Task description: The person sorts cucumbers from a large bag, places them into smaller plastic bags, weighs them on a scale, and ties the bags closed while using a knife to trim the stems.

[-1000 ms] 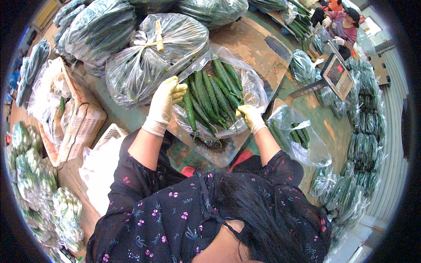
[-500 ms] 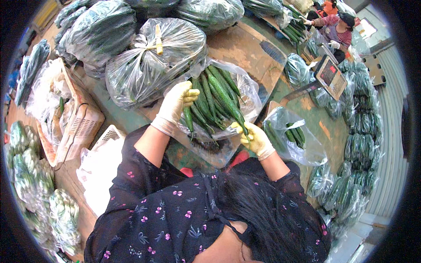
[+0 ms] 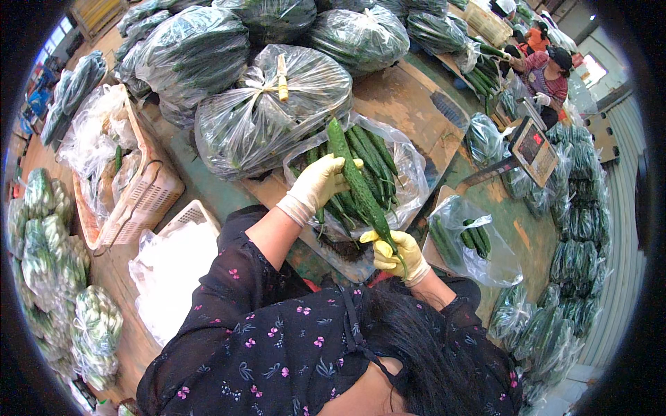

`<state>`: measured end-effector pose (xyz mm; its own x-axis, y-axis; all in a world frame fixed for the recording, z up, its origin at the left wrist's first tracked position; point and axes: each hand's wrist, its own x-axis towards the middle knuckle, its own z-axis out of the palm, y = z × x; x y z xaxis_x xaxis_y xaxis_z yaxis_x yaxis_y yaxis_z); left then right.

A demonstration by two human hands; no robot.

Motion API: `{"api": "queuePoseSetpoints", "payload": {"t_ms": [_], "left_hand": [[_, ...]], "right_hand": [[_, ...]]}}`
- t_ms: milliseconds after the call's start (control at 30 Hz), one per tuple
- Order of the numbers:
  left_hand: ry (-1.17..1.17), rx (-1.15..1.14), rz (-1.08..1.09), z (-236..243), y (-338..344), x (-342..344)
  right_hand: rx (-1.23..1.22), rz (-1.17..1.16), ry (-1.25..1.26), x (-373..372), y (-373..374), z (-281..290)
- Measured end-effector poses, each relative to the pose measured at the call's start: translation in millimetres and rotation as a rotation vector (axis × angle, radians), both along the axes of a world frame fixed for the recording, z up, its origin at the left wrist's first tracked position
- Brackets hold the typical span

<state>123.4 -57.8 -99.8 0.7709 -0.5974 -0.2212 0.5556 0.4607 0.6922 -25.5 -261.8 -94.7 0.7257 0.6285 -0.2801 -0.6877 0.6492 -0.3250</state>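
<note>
"What is held nearest?"

"A cucumber [image 3: 361, 191], slanted over the open bag [image 3: 415, 187] at the brown board's [image 3: 402, 93] near corner. Its lower end is clamped by the fingers of the right hand [image 3: 404, 258]. Its upper half is gripped by the left hand [image 3: 318, 182], the fingers curled round it."

"What is changed?"

"Half a second ago, the cucumber is gripped at its lower tip alone, by the right hand, while the left hand is seen at the heap's [image 3: 378, 156] left side. A second ago, the bag's right rim is met by the right hand instead. Now both hands are brought to the cucumber."

"And what is hidden?"

"Some left fingers are covered by the cucumber; part of the heap is masked by the left hand. Past the board's right edge, cucumbers in a smaller bag [image 3: 498, 263] are blurred by plastic. Beyond its left edge, the contents of a tied bag [image 3: 274, 128] are barely made out. Farthest off, a co-worker's [image 3: 544, 80] lower body is partly concealed."
</note>
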Motion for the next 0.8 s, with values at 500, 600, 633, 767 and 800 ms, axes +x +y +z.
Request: {"api": "queuePoseSetpoints", "payload": {"t_ms": [500, 600, 633, 767, 800], "left_hand": [[-0.033, 0.206, 0.107, 9.6, -2.3, -3.3], [0.012, 0.136, 0.108, 8.0, -3.7, -8.4], [0.026, 0.050, 0.056, 5.0, -8.2, -12.8], [0.038, -0.100, 0.108, 1.0, -7.4, -12.6], [-0.005, -0.085, 0.142, 2.7, -4.3, -10.3]], "right_hand": [[-0.268, -0.002, 0.041, 1.6, 3.7, -10.8], [-0.528, 0.166, -0.198, 15.2, 9.6, -9.5], [-0.603, 0.165, -0.183, 20.6, 13.5, -9.0], [-0.819, 0.247, -0.349, 54.4, 8.1, -12.1], [-1.038, 0.129, -0.314, 67.7, 8.8, -26.5]]}}
